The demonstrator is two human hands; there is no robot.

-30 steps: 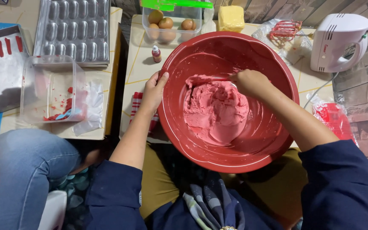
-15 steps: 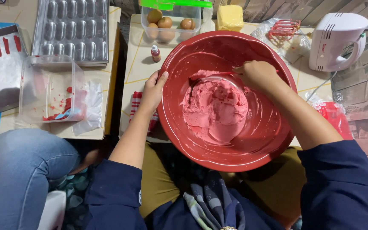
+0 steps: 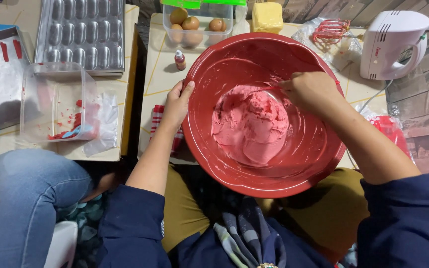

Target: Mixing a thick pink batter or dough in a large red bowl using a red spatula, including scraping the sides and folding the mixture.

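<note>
Pink batter (image 3: pixel 251 124) sits smooth and thick in the red plastic bowl (image 3: pixel 319 164) on the person's lap, evenly coloured, smears left on the walls. The left hand (image 3: pixel 177 101) grips the bowl's rim; the right hand (image 3: pixel 311 92) is closed round a thin tool in the batter. The eggs (image 3: pixel 192 24) remain whole, far on the table (image 3: pixel 160 74).

Left hand (image 3: pixel 177 103) out front-left, fingers curled over an edge, thumb up, palm pressed flat, forearm bare and angled up from lower centre. Right hand (image 3: pixel 310 91) further forward, closed in a fist, knuckles up, wrist bent slightly inward, forearm bare and running in from lower right. Dark blue sleeves pushed to both elbows. Hands well apart, elbows bent, upper arms close to torso.
</note>
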